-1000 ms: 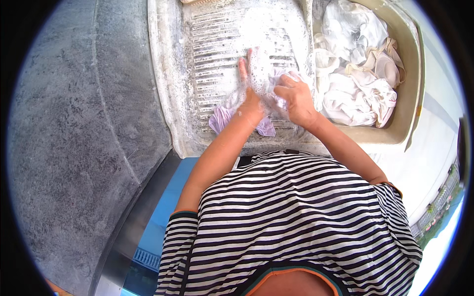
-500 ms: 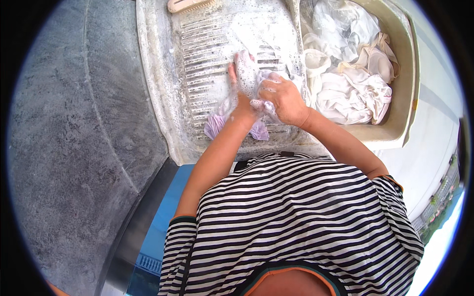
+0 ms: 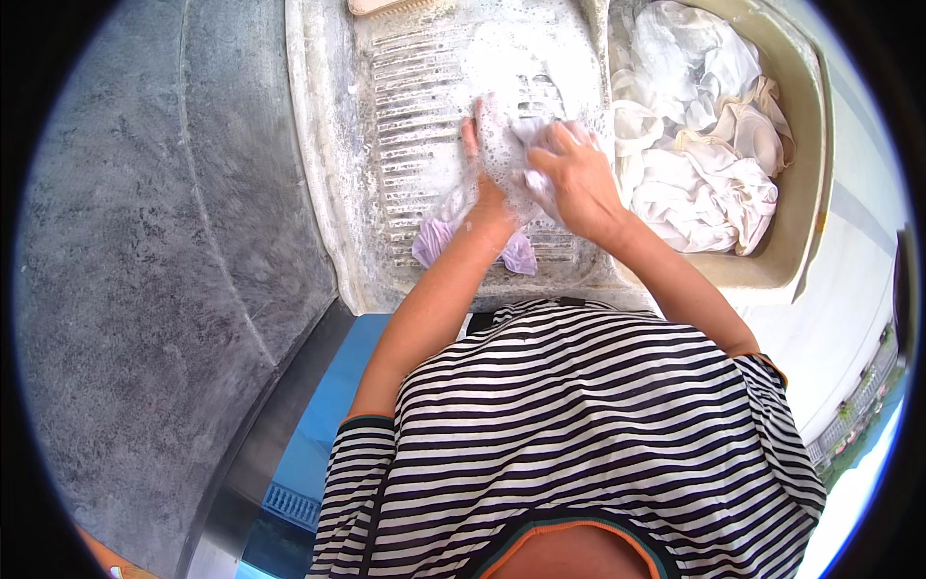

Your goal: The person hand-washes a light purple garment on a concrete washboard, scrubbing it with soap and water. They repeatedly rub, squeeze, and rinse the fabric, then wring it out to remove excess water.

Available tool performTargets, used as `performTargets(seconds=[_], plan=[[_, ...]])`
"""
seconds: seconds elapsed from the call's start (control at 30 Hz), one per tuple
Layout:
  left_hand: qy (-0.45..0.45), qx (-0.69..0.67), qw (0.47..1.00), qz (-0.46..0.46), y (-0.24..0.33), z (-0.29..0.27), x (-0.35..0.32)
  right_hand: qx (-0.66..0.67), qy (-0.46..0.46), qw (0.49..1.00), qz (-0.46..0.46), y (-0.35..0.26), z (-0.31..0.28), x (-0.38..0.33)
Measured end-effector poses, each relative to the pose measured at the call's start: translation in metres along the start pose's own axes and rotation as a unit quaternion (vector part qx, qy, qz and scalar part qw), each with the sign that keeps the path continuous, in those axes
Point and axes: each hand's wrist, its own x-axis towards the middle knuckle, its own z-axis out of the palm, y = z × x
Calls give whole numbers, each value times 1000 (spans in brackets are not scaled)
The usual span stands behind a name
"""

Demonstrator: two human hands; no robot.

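— What do you have in view right now?

— I'm looking straight down on both hands working a soapy cloth (image 3: 511,154) on a ribbed washboard (image 3: 415,125). My left hand (image 3: 485,179) lies flat on the cloth, fingers straight and pressed close together, pointing away from me up the ribs. Foam covers most of it.

— And the right one?

— My right hand (image 3: 569,174) sits just beside the left, fingers curled and bunched around a fold of the same cloth, gripping it against the board.

— Where exactly is the cloth?

— On the ribbed slope, under and between both hands. It is whitish with suds up top, and a lilac end (image 3: 434,236) trails out below my left wrist toward the board's near edge.

— Anything else close by?

— To the right of the board, a beige basin (image 3: 805,193) is filled with white laundry (image 3: 704,145), heaped and crumpled. To the left runs a rough grey concrete surface (image 3: 174,241). A brush (image 3: 386,6) shows at the top edge, partly cut off.
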Motion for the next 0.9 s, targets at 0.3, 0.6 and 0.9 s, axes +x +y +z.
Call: performTargets(seconds=[0.3,0.6,0.9], plan=[[-8,-71,997,16,-2,-12,-2,-200,105,974,-24,73,71,141],[112,-395,912,21,0,-145,87,42,430,876,-216,-63,-176,147],[1,-353,902,249,-49,-150,116,14,222,967,-124,-100,-82,44]])
